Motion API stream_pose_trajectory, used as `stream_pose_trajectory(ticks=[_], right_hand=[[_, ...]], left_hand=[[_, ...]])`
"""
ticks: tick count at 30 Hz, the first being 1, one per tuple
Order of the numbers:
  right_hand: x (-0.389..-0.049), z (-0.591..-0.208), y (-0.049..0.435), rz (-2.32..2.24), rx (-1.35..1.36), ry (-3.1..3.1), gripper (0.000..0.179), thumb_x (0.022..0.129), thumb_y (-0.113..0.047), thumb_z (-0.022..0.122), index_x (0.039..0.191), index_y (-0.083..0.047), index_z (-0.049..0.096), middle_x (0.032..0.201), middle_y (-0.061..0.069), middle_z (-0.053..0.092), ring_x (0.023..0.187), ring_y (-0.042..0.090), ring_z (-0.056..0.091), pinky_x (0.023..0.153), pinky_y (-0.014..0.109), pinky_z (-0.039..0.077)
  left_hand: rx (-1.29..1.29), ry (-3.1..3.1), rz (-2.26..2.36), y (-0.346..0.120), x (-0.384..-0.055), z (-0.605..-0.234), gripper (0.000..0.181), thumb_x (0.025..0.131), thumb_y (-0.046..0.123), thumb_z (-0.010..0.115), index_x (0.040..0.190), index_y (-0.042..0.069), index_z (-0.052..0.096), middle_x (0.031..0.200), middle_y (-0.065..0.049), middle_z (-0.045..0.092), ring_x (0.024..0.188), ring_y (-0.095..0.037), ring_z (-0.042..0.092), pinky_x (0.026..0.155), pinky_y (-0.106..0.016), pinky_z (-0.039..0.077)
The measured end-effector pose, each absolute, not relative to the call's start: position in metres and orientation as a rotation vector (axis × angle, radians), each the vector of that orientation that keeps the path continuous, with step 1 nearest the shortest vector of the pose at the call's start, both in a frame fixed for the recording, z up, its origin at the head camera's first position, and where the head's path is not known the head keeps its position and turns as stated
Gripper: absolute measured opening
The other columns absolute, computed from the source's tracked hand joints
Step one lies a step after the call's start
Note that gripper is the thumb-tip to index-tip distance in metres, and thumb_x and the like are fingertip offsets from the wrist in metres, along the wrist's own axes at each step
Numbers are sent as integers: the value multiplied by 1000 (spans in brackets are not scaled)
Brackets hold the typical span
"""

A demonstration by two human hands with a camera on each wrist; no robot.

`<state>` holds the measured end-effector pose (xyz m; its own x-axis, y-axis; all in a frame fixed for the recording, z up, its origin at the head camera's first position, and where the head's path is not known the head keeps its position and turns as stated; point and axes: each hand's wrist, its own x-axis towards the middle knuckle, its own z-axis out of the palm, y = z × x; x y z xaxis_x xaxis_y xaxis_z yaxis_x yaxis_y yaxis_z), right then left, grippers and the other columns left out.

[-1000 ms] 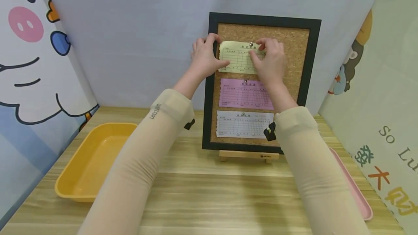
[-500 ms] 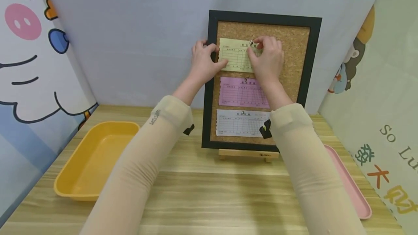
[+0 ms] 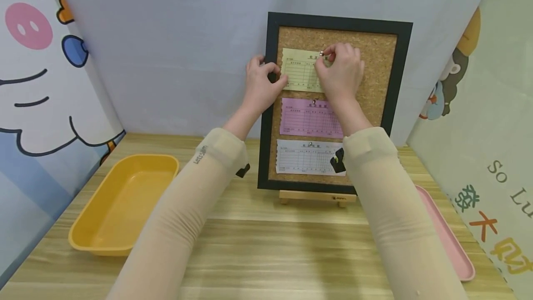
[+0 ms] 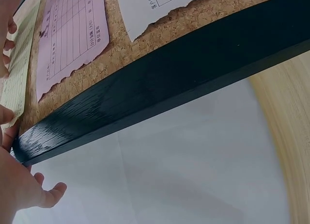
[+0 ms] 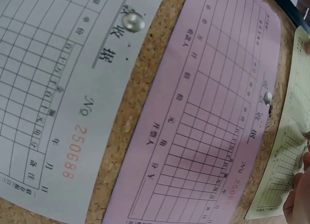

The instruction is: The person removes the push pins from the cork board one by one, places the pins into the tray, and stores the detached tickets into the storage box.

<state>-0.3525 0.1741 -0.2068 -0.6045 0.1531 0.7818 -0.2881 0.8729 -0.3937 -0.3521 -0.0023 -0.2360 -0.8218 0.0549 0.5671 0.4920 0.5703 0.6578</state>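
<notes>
A yellow receipt slip (image 3: 296, 69) lies against the cork board (image 3: 376, 73) near its top. My left hand (image 3: 261, 82) is at the slip's left edge, thumb and index finger pinching it, while other fingers reach past the black frame (image 4: 160, 83). At the slip's upper middle, my right hand (image 3: 343, 75) pinches a silver push pin (image 3: 321, 53) between thumb and index finger. That hand covers the slip's right part. Below are a pink receipt slip (image 3: 308, 117) and a white receipt slip (image 3: 306, 157), each with a silver pin at its top.
The board stands on a small wooden easel (image 3: 310, 195) on a wood-grain table (image 3: 250, 253). A yellow tray (image 3: 125, 203) is at the left. A pink tray (image 3: 447, 235) lies at the right, partly behind my right sleeve. A pale curtain (image 3: 187, 50) hangs behind.
My left thumb and index finger have drawn closer together and shifted to the slip's left edge. The slip's curled upper left corner now lies flatter. My right hand stays at the pin.
</notes>
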Motion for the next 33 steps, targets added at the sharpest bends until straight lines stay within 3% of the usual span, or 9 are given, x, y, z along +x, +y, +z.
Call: stream_pose_trajectory(ticks=[15,33], right_hand=[[-353,-196,172,499,110,-2192,19,88,-19,53,90,-3,65,91,13,64,95,30,57,77,43,45],[-353,-195,175,453,195,-2175,20,89,-15,52,89,1,63,91,16,63,85,30,58,71,44,48]], left_hand=[[-427,-2302,-1206,-3,-353,-236,18,88,24,64,87,7,65,144,-14,34,133,-26,29,107,-35,31],[-419,-2304,-1213,-2,-353,-236,17,88,23,63,87,7,65,145,-13,33,134,-26,29,107,-35,31]])
